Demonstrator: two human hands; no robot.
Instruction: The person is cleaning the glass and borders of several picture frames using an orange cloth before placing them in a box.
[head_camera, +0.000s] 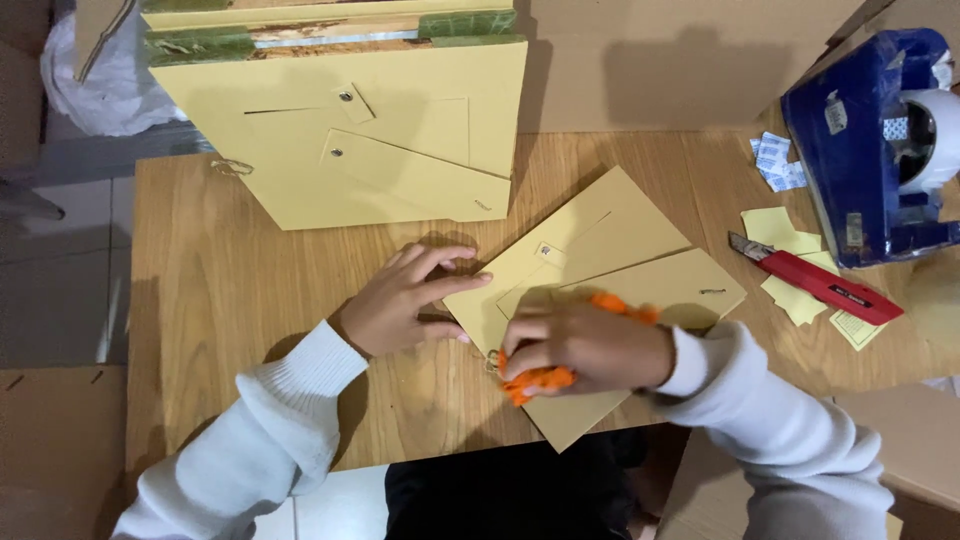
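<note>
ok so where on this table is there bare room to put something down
Bare wood lies left of the left hand, out to the table's left edge, below the upright stack of envelopes. A smaller patch sits below that hand. The right side is crowded: tape dispenser, red cutter, yellow paper scraps.

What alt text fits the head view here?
Right hand grips an orange-handled tool at the corner of a yellow envelope on a wooden table; left hand steadies its edge. A red utility knife lies nearby.
</note>
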